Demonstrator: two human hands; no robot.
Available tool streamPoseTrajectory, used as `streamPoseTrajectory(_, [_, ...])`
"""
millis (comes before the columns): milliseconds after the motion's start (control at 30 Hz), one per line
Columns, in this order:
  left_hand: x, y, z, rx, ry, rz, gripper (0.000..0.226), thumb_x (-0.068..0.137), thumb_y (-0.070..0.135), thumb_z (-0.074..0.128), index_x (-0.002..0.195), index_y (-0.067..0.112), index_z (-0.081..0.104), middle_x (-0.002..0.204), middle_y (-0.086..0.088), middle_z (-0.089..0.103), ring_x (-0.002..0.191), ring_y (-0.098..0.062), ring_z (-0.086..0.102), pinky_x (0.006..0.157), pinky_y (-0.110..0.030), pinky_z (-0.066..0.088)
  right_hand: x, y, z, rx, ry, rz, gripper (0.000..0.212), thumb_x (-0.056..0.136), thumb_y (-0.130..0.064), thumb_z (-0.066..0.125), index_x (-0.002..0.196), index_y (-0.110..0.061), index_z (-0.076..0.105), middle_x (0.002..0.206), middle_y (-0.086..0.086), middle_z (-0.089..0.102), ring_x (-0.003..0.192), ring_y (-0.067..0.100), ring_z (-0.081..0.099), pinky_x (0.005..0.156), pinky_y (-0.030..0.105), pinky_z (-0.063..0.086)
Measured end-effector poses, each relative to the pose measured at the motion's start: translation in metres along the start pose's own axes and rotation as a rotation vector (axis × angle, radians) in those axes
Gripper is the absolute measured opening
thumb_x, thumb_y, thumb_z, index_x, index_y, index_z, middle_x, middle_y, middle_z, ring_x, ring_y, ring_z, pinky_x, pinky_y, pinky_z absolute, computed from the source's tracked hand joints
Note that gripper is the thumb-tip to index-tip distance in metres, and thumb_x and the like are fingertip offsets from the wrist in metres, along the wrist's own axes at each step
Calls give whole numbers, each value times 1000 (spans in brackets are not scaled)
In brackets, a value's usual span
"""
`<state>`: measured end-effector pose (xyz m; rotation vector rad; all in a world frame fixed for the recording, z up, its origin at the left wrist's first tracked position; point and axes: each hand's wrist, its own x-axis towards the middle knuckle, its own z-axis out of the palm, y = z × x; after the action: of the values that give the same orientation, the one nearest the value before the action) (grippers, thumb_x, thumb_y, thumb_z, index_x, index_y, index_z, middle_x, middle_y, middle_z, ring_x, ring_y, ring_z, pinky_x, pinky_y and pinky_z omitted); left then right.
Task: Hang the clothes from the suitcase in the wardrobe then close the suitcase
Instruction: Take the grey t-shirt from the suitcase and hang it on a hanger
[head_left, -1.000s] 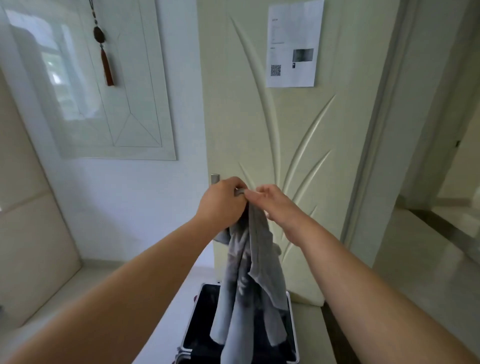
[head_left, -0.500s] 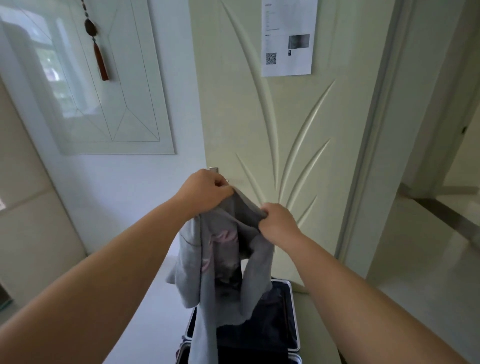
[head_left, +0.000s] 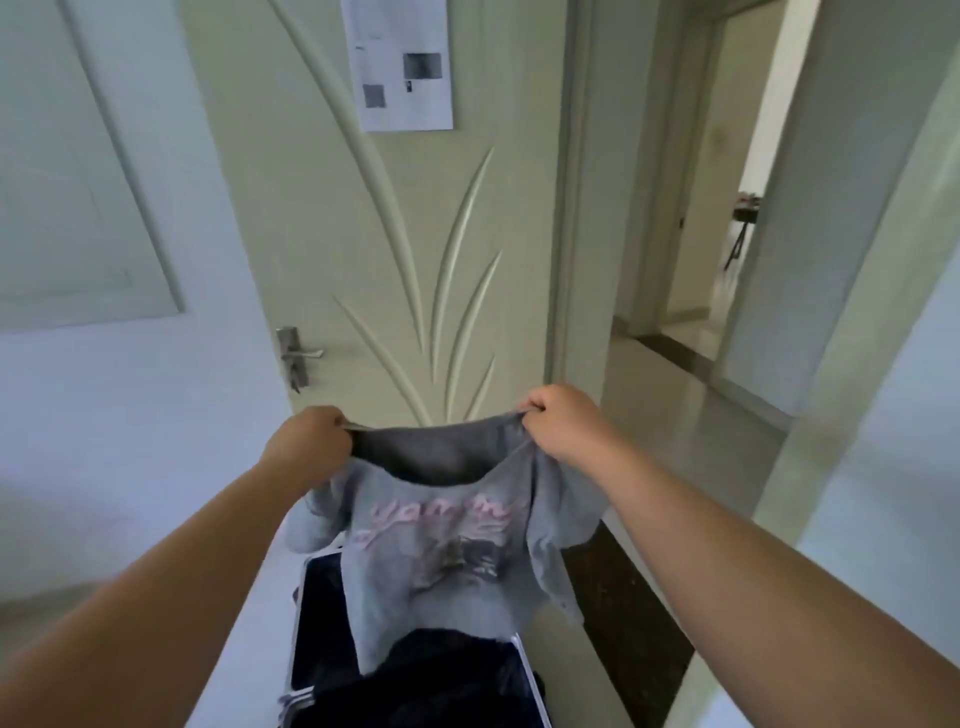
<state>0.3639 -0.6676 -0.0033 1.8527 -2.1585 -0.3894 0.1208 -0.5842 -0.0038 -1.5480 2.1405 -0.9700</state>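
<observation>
T-shirt (head_left: 441, 561) hangs stretched between my left hand (head_left: 311, 439) and right hand (head_left: 558, 423) — each pinching a shoulder, neckline level side to side, hem over the open suitcase (head_left: 296, 639).

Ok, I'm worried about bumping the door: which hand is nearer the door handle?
Left. The left hand grips the grey T-shirt just below the door handle; the right hand is farther right of it.
</observation>
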Motion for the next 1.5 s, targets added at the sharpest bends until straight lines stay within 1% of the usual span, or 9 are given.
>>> streamPoseTrajectory(100, [-38,29,19,-644,-181,-30,19,94,5,42,80,15,51,97,-12,57,81,-26,56,69,-32,54,-46,-2,-2,145,133,142,28,90,-12,44,102,-10,69,106,9,68,100,27,60,76,26,40])
streamPoseTrajectory(200, [-85,63,26,-843,-355,-3,17,94,7,44,79,12,52,79,-8,56,68,-23,57,65,-35,53,-89,-3,-6,247,200,252,26,90,-11,44,100,-11,68,101,8,64,92,23,56,72,24,37])
streamPoseTrajectory(300, [-124,96,30,-895,-486,73,14,90,5,43,88,0,56,86,-22,60,77,-32,59,75,-46,53,-135,2,-25,343,233,347,21,89,-11,43,83,-18,62,87,7,60,83,21,53,67,25,38])
streamPoseTrajectory(467, [-200,146,38,-979,-689,198,20,94,14,45,82,5,58,79,-16,61,66,-28,58,59,-35,49,-225,14,-74,489,275,467,23,87,-8,43,91,-4,66,92,21,64,83,29,60,74,33,45])
streamPoseTrajectory(767, [-382,244,55,-1009,-1112,436,20,89,6,44,77,9,60,74,-13,63,67,-28,58,63,-36,49,-415,56,-173,566,561,623,33,84,-9,48,53,-17,48,59,3,49,58,18,43,59,28,36])
streamPoseTrajectory(1067, [-575,320,52,-1051,-1249,518,22,94,6,44,76,9,57,71,-11,58,62,-23,54,54,-31,46,-591,83,-276,340,771,653,26,85,-1,46,64,-14,55,69,7,54,67,18,49,69,31,40])
streamPoseTrajectory(1200, [-629,360,56,-1075,-1271,510,22,95,5,42,77,8,55,67,-11,55,57,-21,50,39,-21,43,-641,99,-316,280,850,663,22,85,-1,48,66,-10,57,73,13,57,73,23,54,69,32,41])
streamPoseTrajectory(1400, [-667,427,68,-1082,-1326,450,26,94,5,40,69,2,49,70,-16,52,59,-27,49,50,-30,43,-682,131,-369,305,969,733,24,85,-7,54,64,-19,50,68,-2,49,61,10,46,59,25,39])
streamPoseTrajectory(1500, [-679,449,66,-1079,-1327,466,26,93,10,48,68,4,49,65,-14,51,54,-26,47,47,-28,39,-686,146,-387,196,952,743,20,85,-5,51,66,-11,54,78,11,57,75,22,54,69,31,42])
